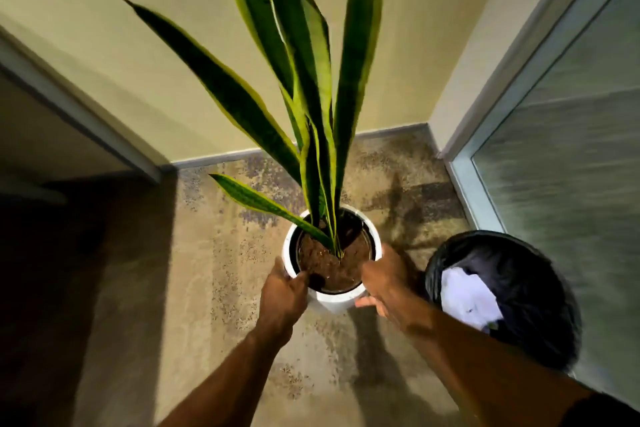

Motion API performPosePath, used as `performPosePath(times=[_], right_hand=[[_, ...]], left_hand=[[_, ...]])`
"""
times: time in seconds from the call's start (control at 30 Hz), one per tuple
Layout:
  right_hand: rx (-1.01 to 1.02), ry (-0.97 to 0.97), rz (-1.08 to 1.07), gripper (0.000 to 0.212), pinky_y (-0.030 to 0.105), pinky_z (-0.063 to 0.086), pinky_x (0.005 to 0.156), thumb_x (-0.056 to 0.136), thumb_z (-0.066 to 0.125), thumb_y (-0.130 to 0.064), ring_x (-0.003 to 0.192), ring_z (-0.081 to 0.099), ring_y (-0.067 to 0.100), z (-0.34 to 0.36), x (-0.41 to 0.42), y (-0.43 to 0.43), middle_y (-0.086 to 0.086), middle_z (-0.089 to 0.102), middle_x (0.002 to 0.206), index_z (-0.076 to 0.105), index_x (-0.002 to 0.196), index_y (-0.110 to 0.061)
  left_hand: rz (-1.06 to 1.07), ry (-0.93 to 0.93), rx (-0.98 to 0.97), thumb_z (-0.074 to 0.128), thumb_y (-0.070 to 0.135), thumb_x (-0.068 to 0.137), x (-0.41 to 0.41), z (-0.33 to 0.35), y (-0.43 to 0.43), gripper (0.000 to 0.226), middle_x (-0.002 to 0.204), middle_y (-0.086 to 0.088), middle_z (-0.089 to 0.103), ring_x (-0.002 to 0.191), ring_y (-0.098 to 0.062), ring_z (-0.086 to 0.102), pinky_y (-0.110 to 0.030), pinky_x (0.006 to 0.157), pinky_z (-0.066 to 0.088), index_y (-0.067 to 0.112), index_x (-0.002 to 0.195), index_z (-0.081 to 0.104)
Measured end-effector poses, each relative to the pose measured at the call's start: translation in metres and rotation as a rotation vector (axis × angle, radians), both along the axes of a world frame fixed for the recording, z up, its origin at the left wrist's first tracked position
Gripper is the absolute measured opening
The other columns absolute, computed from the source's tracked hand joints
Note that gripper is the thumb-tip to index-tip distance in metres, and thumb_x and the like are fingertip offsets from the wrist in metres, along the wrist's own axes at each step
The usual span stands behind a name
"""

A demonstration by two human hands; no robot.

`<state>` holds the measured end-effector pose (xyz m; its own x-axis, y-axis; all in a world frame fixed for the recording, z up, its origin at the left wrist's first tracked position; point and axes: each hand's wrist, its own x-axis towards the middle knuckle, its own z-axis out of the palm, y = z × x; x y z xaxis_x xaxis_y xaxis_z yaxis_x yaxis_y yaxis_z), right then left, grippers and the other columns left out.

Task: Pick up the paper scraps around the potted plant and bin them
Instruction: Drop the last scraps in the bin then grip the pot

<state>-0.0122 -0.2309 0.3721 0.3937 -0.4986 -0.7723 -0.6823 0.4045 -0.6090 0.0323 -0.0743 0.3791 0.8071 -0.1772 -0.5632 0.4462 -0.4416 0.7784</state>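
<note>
White crumpled paper (467, 295) is seen in the black lined round bin (554, 305); no scraps are seen on the speckled floor (242, 322) (task judged nearly done). The white cylindrical plant pot (332, 302) is gripped at its rim by the left hand (284, 291) and right hand (384, 281).

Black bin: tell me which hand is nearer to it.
Right. The right hand grips the white pot on the side beside the bin; the left hand grips the pot's opposite side, farther away.

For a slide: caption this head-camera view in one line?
Left hand and right hand grip the white snake-plant pot; white paper lies in the black bin.
</note>
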Motion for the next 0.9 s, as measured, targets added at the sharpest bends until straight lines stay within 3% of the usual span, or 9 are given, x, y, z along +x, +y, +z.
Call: performPosePath(times=[0.13, 0.27, 0.43, 0.5, 0.57, 0.67, 0.77, 0.9], right_hand=[[-0.039, 0.005, -0.049, 0.040, 0.046, 0.058, 0.047, 0.089, 0.054, -0.013, 0.079, 0.068, 0.034, 0.041, 0.027, -0.038, 0.013, 0.066, 0.110, 0.053, 0.127, -0.023], [-0.086, 0.013, -0.110, 0.034, 0.048, 0.057, 0.047, 0.087, 0.054, -0.011, 0.078, 0.069, 0.037, 0.036, 0.068, -0.075, 0.015, 0.067, 0.105, 0.056, 0.120, -0.022], [-0.060, -0.041, -0.276, 0.044, 0.040, 0.053, 0.039, 0.079, 0.064, -0.008, 0.075, 0.067, 0.036, 0.019, 0.123, -0.124, 0.017, 0.065, 0.107, 0.057, 0.122, -0.017], [-0.017, -0.044, -0.315, 0.047, 0.036, 0.053, 0.042, 0.078, 0.072, -0.021, 0.084, 0.068, 0.038, 0.011, 0.138, -0.142, 0.015, 0.065, 0.111, 0.058, 0.123, -0.017], [-0.021, -0.024, -0.338, 0.040, 0.035, 0.053, 0.045, 0.086, 0.069, -0.031, 0.089, 0.067, 0.038, -0.001, 0.151, -0.163, 0.012, 0.065, 0.113, 0.058, 0.122, -0.019], [-0.063, -0.011, -0.377, 0.025, 0.037, 0.054, 0.046, 0.090, 0.063, -0.027, 0.083, 0.067, 0.033, -0.020, 0.165, -0.192, 0.010, 0.065, 0.112, 0.059, 0.114, -0.022], [-0.076, 0.025, -0.355, 0.030, 0.037, 0.054, 0.046, 0.092, 0.056, -0.019, 0.090, 0.067, 0.036, -0.044, 0.175, -0.225, 0.012, 0.064, 0.114, 0.057, 0.122, -0.020], [-0.200, 0.124, -0.234, 0.032, 0.043, 0.053, 0.083, 0.089, 0.054, -0.008, 0.090, 0.061, 0.027, -0.085, 0.185, -0.266, 0.021, 0.064, 0.107, 0.059, 0.119, 0.001]], left_hand=[[-0.103, -0.080, -0.006, 0.056, 0.042, 0.073, 0.037, 0.045, -0.042, 0.061, 0.105, -0.025, 0.069, 0.099, -0.051, 0.062, -0.057, 0.080, 0.053, 0.016, 0.128, 0.053], [-0.199, -0.143, -0.010, 0.056, 0.041, 0.075, 0.090, 0.039, -0.087, 0.064, 0.107, -0.031, 0.067, 0.098, -0.054, 0.062, -0.059, 0.081, 0.052, 0.009, 0.130, 0.054], [-0.367, -0.231, 0.007, 0.059, 0.033, 0.088, 0.162, 0.019, -0.144, 0.054, 0.124, -0.014, 0.066, 0.113, -0.031, 0.063, -0.033, 0.089, 0.048, 0.008, 0.134, 0.052], [-0.425, -0.238, 0.021, 0.052, 0.040, 0.079, 0.183, 0.016, -0.165, 0.066, 0.126, -0.013, 0.065, 0.115, -0.029, 0.061, -0.034, 0.090, 0.048, 0.008, 0.137, 0.049], [-0.448, -0.219, -0.010, 0.051, 0.038, 0.077, 0.200, 0.008, -0.187, 0.068, 0.126, -0.014, 0.065, 0.114, -0.029, 0.062, -0.036, 0.092, 0.048, 0.007, 0.137, 0.049], [-0.492, -0.201, 0.023, 0.056, 0.032, 0.087, 0.219, -0.007, -0.220, 0.058, 0.125, -0.018, 0.064, 0.114, -0.033, 0.061, -0.042, 0.093, 0.048, 0.005, 0.138, 0.048], [-0.489, -0.170, 0.021, 0.058, 0.023, 0.091, 0.234, -0.026, -0.253, 0.059, 0.125, -0.021, 0.063, 0.114, -0.037, 0.060, -0.046, 0.096, 0.048, 0.004, 0.144, 0.041], [-0.497, -0.168, 0.040, 0.061, 0.017, 0.094, 0.254, -0.062, -0.289, 0.052, 0.124, -0.019, 0.064, 0.113, -0.036, 0.062, -0.045, 0.093, 0.050, 0.007, 0.142, 0.043]])
